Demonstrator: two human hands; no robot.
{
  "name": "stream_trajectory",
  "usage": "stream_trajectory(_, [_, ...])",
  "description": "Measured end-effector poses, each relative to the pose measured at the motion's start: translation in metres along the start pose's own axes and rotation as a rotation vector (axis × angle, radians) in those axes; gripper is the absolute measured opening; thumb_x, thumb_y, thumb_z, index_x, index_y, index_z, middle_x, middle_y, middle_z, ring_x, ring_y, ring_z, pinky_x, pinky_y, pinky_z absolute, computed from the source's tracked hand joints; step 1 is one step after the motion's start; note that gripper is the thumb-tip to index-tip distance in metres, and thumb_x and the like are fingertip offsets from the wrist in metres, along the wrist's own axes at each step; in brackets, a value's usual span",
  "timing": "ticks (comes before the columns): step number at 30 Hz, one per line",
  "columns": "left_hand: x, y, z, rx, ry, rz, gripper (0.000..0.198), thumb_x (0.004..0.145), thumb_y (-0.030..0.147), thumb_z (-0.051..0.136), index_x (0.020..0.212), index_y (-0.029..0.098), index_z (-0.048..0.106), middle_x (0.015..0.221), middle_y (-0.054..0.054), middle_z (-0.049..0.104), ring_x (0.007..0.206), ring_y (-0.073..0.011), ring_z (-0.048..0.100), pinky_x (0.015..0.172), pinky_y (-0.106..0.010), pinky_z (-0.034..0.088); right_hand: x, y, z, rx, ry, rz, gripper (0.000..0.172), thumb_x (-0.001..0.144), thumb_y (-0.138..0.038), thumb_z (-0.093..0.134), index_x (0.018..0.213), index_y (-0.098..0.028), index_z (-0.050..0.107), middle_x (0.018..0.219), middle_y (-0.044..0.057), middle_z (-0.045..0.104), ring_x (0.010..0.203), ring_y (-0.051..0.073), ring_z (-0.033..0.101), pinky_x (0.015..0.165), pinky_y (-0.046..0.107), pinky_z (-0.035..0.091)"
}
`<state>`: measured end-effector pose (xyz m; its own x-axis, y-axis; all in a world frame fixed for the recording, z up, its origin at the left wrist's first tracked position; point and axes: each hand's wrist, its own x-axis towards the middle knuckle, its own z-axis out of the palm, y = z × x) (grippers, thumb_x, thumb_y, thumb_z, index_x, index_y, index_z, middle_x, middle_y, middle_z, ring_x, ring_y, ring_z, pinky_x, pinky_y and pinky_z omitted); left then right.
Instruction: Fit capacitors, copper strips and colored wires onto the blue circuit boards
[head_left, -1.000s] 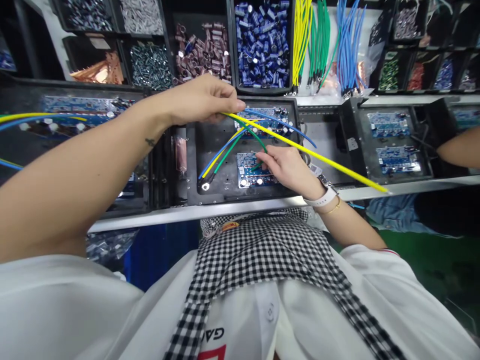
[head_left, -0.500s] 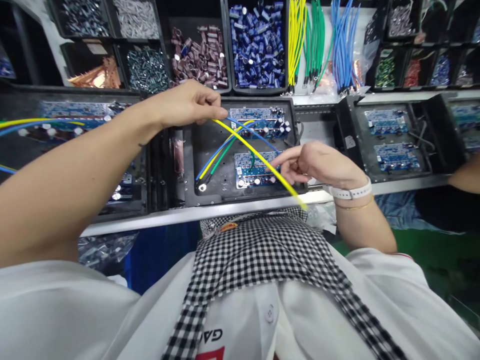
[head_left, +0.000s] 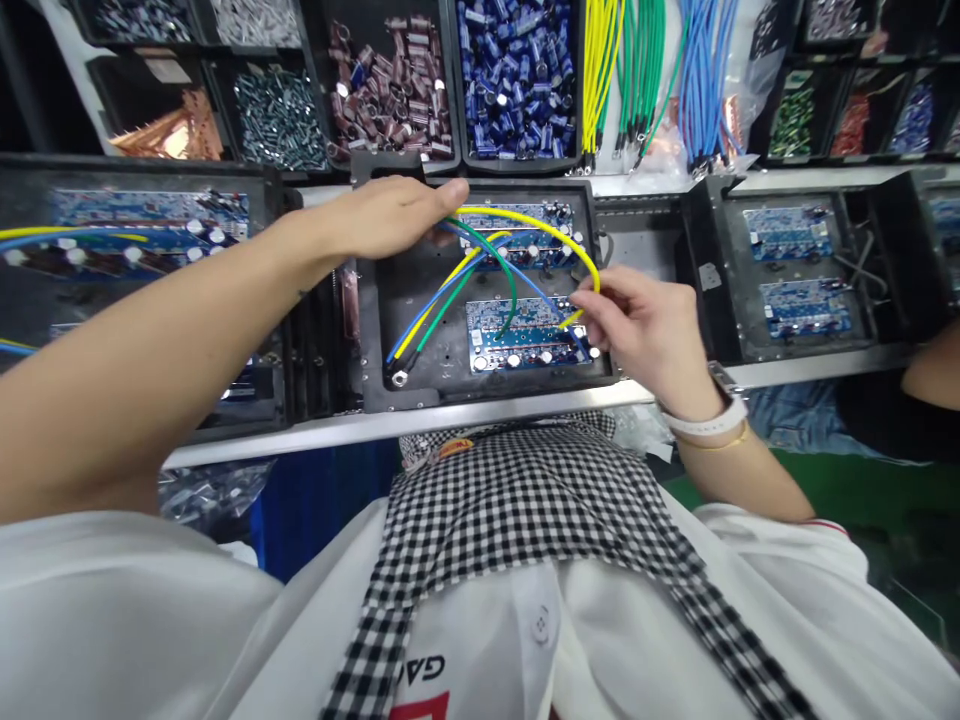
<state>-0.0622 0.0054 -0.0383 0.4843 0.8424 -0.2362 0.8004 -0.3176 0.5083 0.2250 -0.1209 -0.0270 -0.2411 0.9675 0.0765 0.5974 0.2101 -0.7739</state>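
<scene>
My left hand point(head_left: 405, 215) lies over the upper left of a black tray point(head_left: 442, 395), fingers closed on the ends of a yellow wire, a green wire point(head_left: 510, 270) and a blue wire. Its fingertips are partly hidden. My right hand point(head_left: 637, 325) pinches the free end of the yellow wire point(head_left: 544, 222), which arches between both hands. Below the arch is the lower circuit board point(head_left: 487, 345); the upper circuit board point(head_left: 555, 215) lies behind it. Another yellow, blue and green bundle point(head_left: 431, 315) crosses the tray, its ring terminal point(head_left: 400, 379) at the lower left corner.
Bins of brown capacitors point(head_left: 390, 85) and blue capacitors point(head_left: 514, 80) stand behind the tray. Hanging yellow wires point(head_left: 600, 70), green wires point(head_left: 641, 70) and blue wires point(head_left: 705, 80) are beside them. Trays with boards point(head_left: 802, 305) flank both sides. Another person's arm point(head_left: 934, 375) shows at right.
My right hand has taken hold of the yellow wire's free end, bending the straight wire into an arch. My left hand has flattened a little, and the green wire now shows curving out from under it.
</scene>
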Motion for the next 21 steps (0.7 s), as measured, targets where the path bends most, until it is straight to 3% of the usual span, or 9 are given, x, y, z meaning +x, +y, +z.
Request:
stream_trajectory(2, [0.001,-0.002,0.004,0.103,0.01,0.03,0.079,0.102,0.058,0.006,0.086,0.008,0.065,0.082,-0.004,0.061,0.078,-0.0139,0.055,0.086,-0.031,0.046,-0.003,0.007,0.013,-0.063,0.067,-0.071,0.018,0.096,-0.033,0.06,0.084,-0.02,0.066,0.059,-0.006,0.059,0.052,0.008,0.053,0.057,0.023,0.04])
stream_trajectory(8, [0.003,-0.012,0.012,0.435,0.04,0.263,0.062,0.105,0.041,0.006,0.09,0.013,0.059,0.084,-0.008,0.059,0.087,-0.0212,0.057,0.093,-0.038,0.041,-0.009,0.021,0.042,-0.233,0.101,-0.249,0.015,0.094,-0.027,0.064,0.081,-0.02,0.067,0.074,-0.001,0.071,0.065,0.012,0.063,0.063,0.025,0.044])
stream_trajectory(14, [0.003,-0.005,0.015,0.448,0.123,0.203,0.046,0.1,0.027,0.016,0.088,0.015,0.059,0.084,-0.009,0.062,0.083,-0.0223,0.057,0.084,-0.034,0.04,-0.012,0.025,0.052,-0.266,0.087,-0.321,0.018,0.098,-0.03,0.057,0.086,-0.02,0.066,0.08,0.003,0.072,0.072,0.016,0.066,0.067,0.028,0.046])
stream_trajectory(21, [0.012,-0.001,0.014,0.279,0.225,0.083,0.04,0.094,0.028,0.027,0.079,0.021,0.063,0.074,-0.005,0.06,0.072,-0.02,0.052,0.072,-0.032,0.037,-0.012,0.02,0.057,-0.356,0.1,-0.323,0.021,0.099,-0.03,0.053,0.085,-0.019,0.062,0.078,0.004,0.069,0.071,0.017,0.063,0.068,0.029,0.044])
